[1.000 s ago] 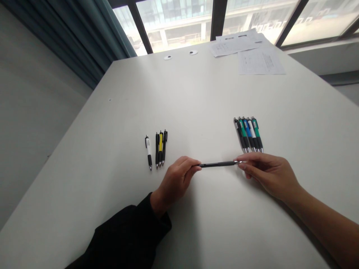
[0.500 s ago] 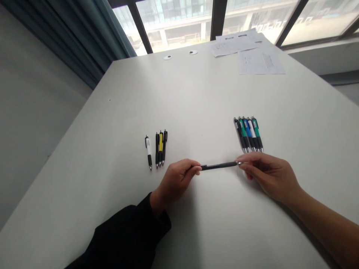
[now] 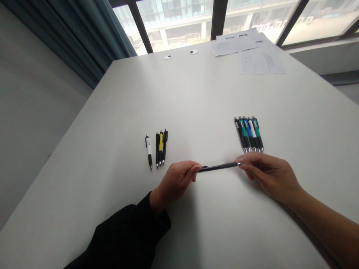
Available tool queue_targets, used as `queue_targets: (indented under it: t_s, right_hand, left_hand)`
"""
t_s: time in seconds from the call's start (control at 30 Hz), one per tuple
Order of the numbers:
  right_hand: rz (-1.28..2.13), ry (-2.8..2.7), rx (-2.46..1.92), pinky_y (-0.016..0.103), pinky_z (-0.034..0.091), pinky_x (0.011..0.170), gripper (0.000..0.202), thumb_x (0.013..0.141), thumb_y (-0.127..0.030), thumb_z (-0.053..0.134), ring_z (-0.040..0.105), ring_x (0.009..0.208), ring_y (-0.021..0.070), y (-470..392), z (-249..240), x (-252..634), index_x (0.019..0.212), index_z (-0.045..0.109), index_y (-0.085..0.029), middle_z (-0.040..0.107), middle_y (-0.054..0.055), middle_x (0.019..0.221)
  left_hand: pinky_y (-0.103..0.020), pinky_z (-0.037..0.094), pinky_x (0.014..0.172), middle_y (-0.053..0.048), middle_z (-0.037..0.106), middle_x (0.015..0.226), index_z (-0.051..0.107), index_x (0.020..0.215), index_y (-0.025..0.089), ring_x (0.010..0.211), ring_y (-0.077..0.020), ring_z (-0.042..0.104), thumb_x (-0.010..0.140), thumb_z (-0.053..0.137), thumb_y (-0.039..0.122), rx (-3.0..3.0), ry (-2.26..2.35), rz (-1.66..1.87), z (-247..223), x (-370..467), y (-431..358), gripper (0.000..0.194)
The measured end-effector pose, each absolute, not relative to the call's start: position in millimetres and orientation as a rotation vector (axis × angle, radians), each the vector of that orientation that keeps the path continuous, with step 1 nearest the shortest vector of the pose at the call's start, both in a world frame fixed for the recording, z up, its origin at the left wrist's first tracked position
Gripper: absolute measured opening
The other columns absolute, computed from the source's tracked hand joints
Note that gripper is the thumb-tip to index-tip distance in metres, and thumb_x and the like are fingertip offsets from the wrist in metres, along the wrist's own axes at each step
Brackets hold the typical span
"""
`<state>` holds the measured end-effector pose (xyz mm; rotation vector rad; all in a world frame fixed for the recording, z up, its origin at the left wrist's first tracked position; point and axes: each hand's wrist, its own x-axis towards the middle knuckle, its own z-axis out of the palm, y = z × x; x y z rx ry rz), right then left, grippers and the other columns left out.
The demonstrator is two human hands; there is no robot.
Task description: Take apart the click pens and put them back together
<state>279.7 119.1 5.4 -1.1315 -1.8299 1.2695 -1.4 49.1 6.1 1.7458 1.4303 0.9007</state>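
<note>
A black pen (image 3: 220, 166) is stretched almost level between my two hands, above the white table. My left hand (image 3: 178, 179) pinches its clicker end between thumb and fingers, covering that end. At the other end, the thumb and fingers of my right hand (image 3: 270, 175) close around the silver tip. Left of my left hand lie a white pen (image 3: 149, 149) with a black grip and a small group of black pens (image 3: 157, 149) with a yellow pen (image 3: 161, 142) among them. Just beyond my right hand rests a row of green, blue, white and black pens (image 3: 248, 132).
Printed papers (image 3: 260, 61) lie at the far right of the white table (image 3: 179, 97), near the window. Two round white discs (image 3: 193, 52) sit by the far edge. A blue-grey curtain (image 3: 84, 37) hangs at the left beside a wall.
My left thumb and fingers have shifted slightly at the clicker end, and the clip faces a little differently. The right hand and the pens on the table stay where they were.
</note>
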Motion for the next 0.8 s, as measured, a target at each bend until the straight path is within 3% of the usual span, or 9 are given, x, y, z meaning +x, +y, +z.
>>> queue_targets:
  t_s: [0.1, 0.17, 0.37, 0.43, 0.57, 0.63, 0.7, 0.8]
  right_hand:
    - [1.263, -1.847, -1.139, 0.026, 0.041, 0.049, 0.016, 0.091, -0.036, 0.069, 0.052, 0.051, 0.0127, 119.0, 9.5, 278.5, 0.098, 0.073, -0.022, 0.060, -0.002, 0.060]
    - [1.231, -1.929, -1.128, 0.025, 0.039, 0.048, 0.019, 0.093, -0.038, 0.066, 0.050, 0.050, 0.0122, 119.4, 14.7, 276.7, 0.087, 0.071, -0.021, 0.057, -0.002, 0.058]
    - [1.019, -2.220, -1.096, 0.026, 0.035, 0.049, 0.052, 0.101, -0.040, 0.046, 0.046, 0.045, 0.0112, 121.8, 22.5, 270.9, 0.055, 0.057, -0.020, 0.051, -0.001, 0.049]
    - [1.043, -2.201, -1.080, 0.027, 0.037, 0.050, 0.051, 0.102, -0.043, 0.043, 0.049, 0.046, 0.0126, 121.5, 20.9, 270.8, 0.061, 0.061, -0.020, 0.053, 0.000, 0.051]
    - [1.119, -2.131, -1.050, 0.026, 0.039, 0.050, 0.027, 0.095, -0.044, 0.058, 0.053, 0.054, 0.0144, 119.4, 18.0, 272.2, 0.088, 0.067, -0.019, 0.061, 0.001, 0.064]
    - [1.094, -2.184, -1.046, 0.026, 0.039, 0.050, 0.027, 0.096, -0.039, 0.056, 0.051, 0.052, 0.0134, 118.7, 17.8, 272.8, 0.079, 0.065, -0.020, 0.060, 0.000, 0.061]
    - [1.076, -2.231, -1.032, 0.026, 0.038, 0.051, 0.041, 0.101, -0.037, 0.046, 0.051, 0.050, 0.0128, 118.5, 18.0, 273.3, 0.067, 0.062, -0.020, 0.058, 0.000, 0.056]
    - [1.091, -2.191, -1.032, 0.026, 0.038, 0.049, 0.036, 0.101, -0.041, 0.047, 0.050, 0.049, 0.0134, 118.6, 18.6, 273.8, 0.077, 0.065, -0.020, 0.058, 0.000, 0.058]
  left_hand:
    - [-0.023, 0.047, 0.064, 0.001, 0.064, 0.062, 0.070, 0.083, 0.017, 0.059, -0.0122, 0.059, 0.105, 0.045, 0.038, 1.757, 1.422, 0.899, 6.5, -1.0, 49.6, 0.039]
    - [-0.023, 0.049, 0.068, 0.000, 0.069, 0.069, 0.071, 0.091, 0.017, 0.065, -0.0133, 0.064, 0.103, 0.050, 0.036, 1.762, 1.406, 0.911, 7.1, -0.5, 50.0, 0.031]
    - [-0.025, 0.051, 0.073, -0.006, 0.074, 0.088, 0.071, 0.099, 0.016, 0.079, -0.0163, 0.068, 0.097, 0.063, 0.030, 1.859, 1.353, 0.990, 7.5, 0.1, 50.0, 0.017]
    - [-0.025, 0.051, 0.073, -0.006, 0.074, 0.088, 0.071, 0.098, 0.016, 0.080, -0.0166, 0.068, 0.097, 0.062, 0.029, 1.867, 1.365, 1.023, 7.5, 0.2, 49.7, 0.016]
    - [-0.027, 0.051, 0.073, -0.006, 0.074, 0.088, 0.071, 0.097, 0.016, 0.079, -0.0168, 0.068, 0.098, 0.061, 0.028, 1.863, 1.424, 1.025, 7.7, 0.4, 49.5, 0.015]
    - [-0.027, 0.051, 0.073, -0.006, 0.074, 0.088, 0.071, 0.097, 0.017, 0.079, -0.0171, 0.068, 0.098, 0.061, 0.028, 1.873, 1.417, 1.026, 7.5, 0.4, 49.6, 0.016]
    - [-0.027, 0.052, 0.073, -0.006, 0.074, 0.088, 0.071, 0.097, 0.017, 0.080, -0.0174, 0.069, 0.098, 0.061, 0.029, 1.884, 1.391, 1.033, 7.1, 0.4, 49.6, 0.016]
    - [-0.028, 0.053, 0.073, -0.006, 0.074, 0.088, 0.071, 0.098, 0.017, 0.080, -0.0175, 0.069, 0.098, 0.061, 0.030, 1.879, 1.392, 1.047, 6.7, 0.6, 49.8, 0.016]
